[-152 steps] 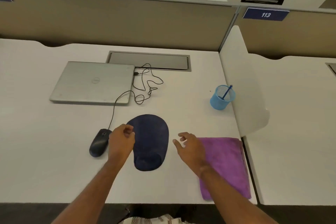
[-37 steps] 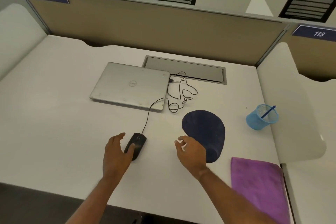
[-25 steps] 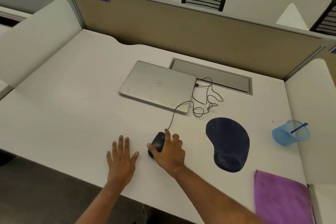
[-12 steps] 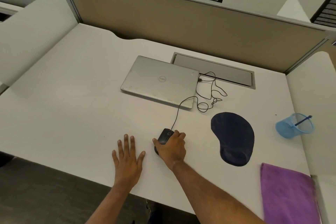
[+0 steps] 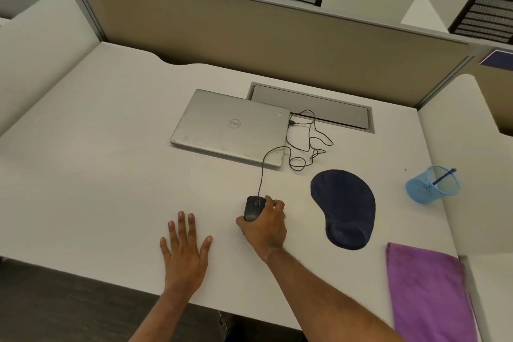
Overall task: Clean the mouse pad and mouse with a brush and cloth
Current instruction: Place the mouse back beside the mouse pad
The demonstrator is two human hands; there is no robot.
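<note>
We see the right hand (image 5: pixel 265 226) curled around the black mouse (image 5: pixel 252 208) on the white worktop (image 5: pixel 97 175), while the left hand (image 5: pixel 184 250) lies flat, fingers spread. The mouse pad (image 5: pixel 344 207) sits to the right, with the purple cloth (image 5: pixel 427 291) nearer the edge.

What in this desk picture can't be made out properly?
Head view, the only one:
mouse: near end hidden under the right hand.
purple cloth: lower part cut off by the bottom edge.
blue stick in the mesh cup: too small to tell brush from pen.
right partition sign: cut off by the frame edge.
</note>
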